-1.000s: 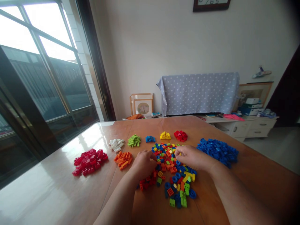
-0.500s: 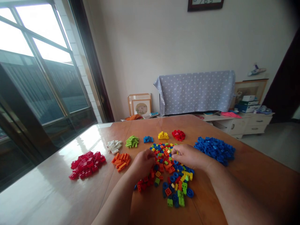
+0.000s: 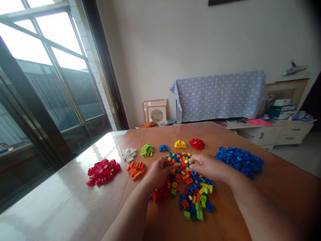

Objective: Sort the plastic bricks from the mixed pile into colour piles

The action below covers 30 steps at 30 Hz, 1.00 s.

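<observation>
A mixed heap of toy building bricks [image 3: 188, 180] in red, orange, yellow, green and blue lies on the wooden table [image 3: 173, 222]. My left hand [image 3: 158, 171] is at the heap's left side, its fingers curled together over the bricks. On the other side, my right hand [image 3: 204, 164] reaches in from the right with thumb and fingers closed in a pinch. Whatever either hand holds is hidden or too small to name. Round blue pieces [image 3: 209, 206] and a green brick [image 3: 199, 212] lie at the heap's near end.
Sorted piles surround the heap: crimson bricks [image 3: 103, 172], white bricks [image 3: 129, 154], orange bricks [image 3: 136, 170], green bricks [image 3: 147, 150], small blue bricks [image 3: 164, 148], yellow bricks [image 3: 180, 144], red bricks [image 3: 197, 144] and a large blue pile [image 3: 239, 161]. A cloth-covered object [image 3: 218, 97] stands behind the table.
The view has turned slightly left, so everything sits further right. Both hands stay at the mixed heap with nearly the same pose; the piles look unchanged.
</observation>
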### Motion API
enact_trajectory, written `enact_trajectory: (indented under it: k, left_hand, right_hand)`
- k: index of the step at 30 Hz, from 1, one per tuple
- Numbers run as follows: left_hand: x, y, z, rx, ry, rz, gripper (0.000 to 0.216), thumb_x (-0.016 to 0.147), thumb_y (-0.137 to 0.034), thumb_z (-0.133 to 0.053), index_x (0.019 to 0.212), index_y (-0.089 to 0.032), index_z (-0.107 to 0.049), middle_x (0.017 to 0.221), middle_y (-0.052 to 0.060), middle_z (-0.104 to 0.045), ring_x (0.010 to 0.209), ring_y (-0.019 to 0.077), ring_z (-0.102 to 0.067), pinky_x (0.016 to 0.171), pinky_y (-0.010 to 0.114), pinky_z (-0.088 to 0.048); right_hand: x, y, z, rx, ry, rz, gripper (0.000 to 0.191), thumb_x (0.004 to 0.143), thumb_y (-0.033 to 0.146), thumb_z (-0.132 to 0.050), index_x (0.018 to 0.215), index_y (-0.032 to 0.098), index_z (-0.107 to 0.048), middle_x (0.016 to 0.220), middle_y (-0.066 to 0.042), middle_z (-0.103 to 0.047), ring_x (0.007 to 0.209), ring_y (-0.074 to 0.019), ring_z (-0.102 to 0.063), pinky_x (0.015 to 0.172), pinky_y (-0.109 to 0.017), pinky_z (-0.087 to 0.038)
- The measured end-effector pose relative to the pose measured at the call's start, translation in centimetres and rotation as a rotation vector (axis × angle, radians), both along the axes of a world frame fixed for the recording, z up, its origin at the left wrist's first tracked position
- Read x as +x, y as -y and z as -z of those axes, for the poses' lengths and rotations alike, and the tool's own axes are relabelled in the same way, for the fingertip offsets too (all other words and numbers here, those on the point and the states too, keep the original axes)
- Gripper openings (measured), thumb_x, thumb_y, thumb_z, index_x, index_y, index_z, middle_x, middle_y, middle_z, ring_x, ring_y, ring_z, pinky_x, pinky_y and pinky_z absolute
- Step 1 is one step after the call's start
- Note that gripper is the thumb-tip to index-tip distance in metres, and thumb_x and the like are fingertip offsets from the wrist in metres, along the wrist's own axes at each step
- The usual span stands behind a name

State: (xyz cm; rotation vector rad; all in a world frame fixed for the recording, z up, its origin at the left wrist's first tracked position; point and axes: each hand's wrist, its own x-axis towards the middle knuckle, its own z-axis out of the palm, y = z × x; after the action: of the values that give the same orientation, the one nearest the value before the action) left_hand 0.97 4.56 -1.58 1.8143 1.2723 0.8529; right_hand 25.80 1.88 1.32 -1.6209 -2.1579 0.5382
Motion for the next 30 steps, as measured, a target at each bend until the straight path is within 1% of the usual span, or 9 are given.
enact_trajectory:
  k: [6, 12, 15, 18, 21, 24, 27, 30]
  left_hand:
    - [-0.5, -0.4, 0.1, 0.015, -0.067, -0.001, 0.016, 0.074, -0.021, -0.06, 0.089, -0.017, -0.061, 0.074, -0.001, -0.062, 0.065, 0.012, -0.054, 0.056, 0.021, -0.04]
    - [-0.5, -0.6, 0.6, 0.077, -0.2, 0.001, 0.024, 0.076, -0.022, -0.062, 0.099, -0.018, -0.066, 0.089, 0.002, -0.069, 0.079, 0.0155, -0.06, 0.066, 0.023, -0.043]
    - [-0.4, -0.5, 0.6, 0.154, -0.3, -0.013, 0.021, 0.079, -0.023, -0.061, 0.099, -0.02, -0.069, 0.094, 0.003, -0.07, 0.084, 0.0173, -0.061, 0.072, 0.025, -0.044]
    - [-0.3, 0.0, -0.2, 0.264, -0.354, -0.007, 0.021, 0.08, -0.024, -0.061, 0.098, -0.02, -0.069, 0.1, 0.004, -0.069, 0.094, 0.02, -0.06, 0.08, 0.028, -0.044]
    - [0.2, 1.3, -1.5, 0.332, -0.41, 0.066, 0.017, 0.079, -0.021, -0.061, 0.093, -0.022, -0.07, 0.101, 0.004, -0.068, 0.097, 0.0209, -0.058, 0.084, 0.03, -0.043]
    - [0.9, 3.0, -2.6, 0.348, -0.446, 0.225, 0.013, 0.079, -0.02, -0.061, 0.085, -0.024, -0.072, 0.096, 0.002, -0.068, 0.095, 0.0201, -0.056, 0.084, 0.029, -0.042]
    - [1.5, 4.4, -3.1, 0.337, -0.494, 0.348, 0.009, 0.08, -0.027, -0.065, 0.083, -0.027, -0.074, 0.093, 0.001, -0.068, 0.096, 0.0209, -0.055, 0.086, 0.031, -0.041]
    - [2.0, 5.2, -3.1, 0.326, -0.569, 0.375, 0.012, 0.078, -0.026, -0.065, 0.083, -0.03, -0.075, 0.095, 0.001, -0.068, 0.097, 0.022, -0.053, 0.086, 0.033, -0.04]
  right_hand:
    - [0.1, 0.2, -0.4, 0.005, -0.009, -0.01, 0.019, 0.086, 0.035, -0.058, 0.088, 0.019, -0.068, 0.073, 0.0, -0.065, 0.069, -0.0161, -0.057, 0.058, -0.025, -0.03]
    - [-0.1, 0.5, -0.7, -0.026, -0.024, -0.044, 0.016, 0.085, 0.032, -0.058, 0.082, 0.018, -0.066, 0.072, 0.0, -0.063, 0.069, -0.0152, -0.056, 0.056, -0.024, -0.029]
    - [-0.1, 0.5, -0.5, -0.034, -0.029, -0.063, 0.015, 0.084, 0.03, -0.056, 0.08, 0.018, -0.064, 0.069, 0.001, -0.06, 0.067, -0.0143, -0.055, 0.055, -0.023, -0.029]
    - [0.0, 0.5, -0.4, -0.034, -0.018, -0.069, 0.014, 0.084, 0.029, -0.056, 0.078, 0.018, -0.062, 0.067, 0.002, -0.059, 0.065, -0.0133, -0.054, 0.054, -0.023, -0.029]
    - [0.1, 0.4, -0.5, -0.035, 0.005, -0.055, 0.014, 0.083, 0.028, -0.054, 0.076, 0.018, -0.061, 0.067, 0.002, -0.06, 0.064, -0.0127, -0.053, 0.053, -0.023, -0.028]
    - [0.0, 0.6, -0.7, -0.052, 0.05, -0.045, 0.011, 0.079, 0.024, -0.055, 0.075, 0.018, -0.062, 0.068, 0.001, -0.061, 0.064, -0.0123, -0.052, 0.052, -0.022, -0.027]
    - [-0.1, 0.8, -0.8, -0.134, 0.085, -0.105, 0.009, 0.073, 0.02, -0.057, 0.076, 0.018, -0.065, 0.068, 0.002, -0.061, 0.064, -0.0119, -0.052, 0.052, -0.021, -0.027]
    - [-0.1, 0.9, -0.7, -0.174, 0.1, -0.163, 0.011, 0.073, 0.021, -0.057, 0.078, 0.018, -0.066, 0.07, 0.002, -0.062, 0.065, -0.0116, -0.051, 0.052, -0.021, -0.027]
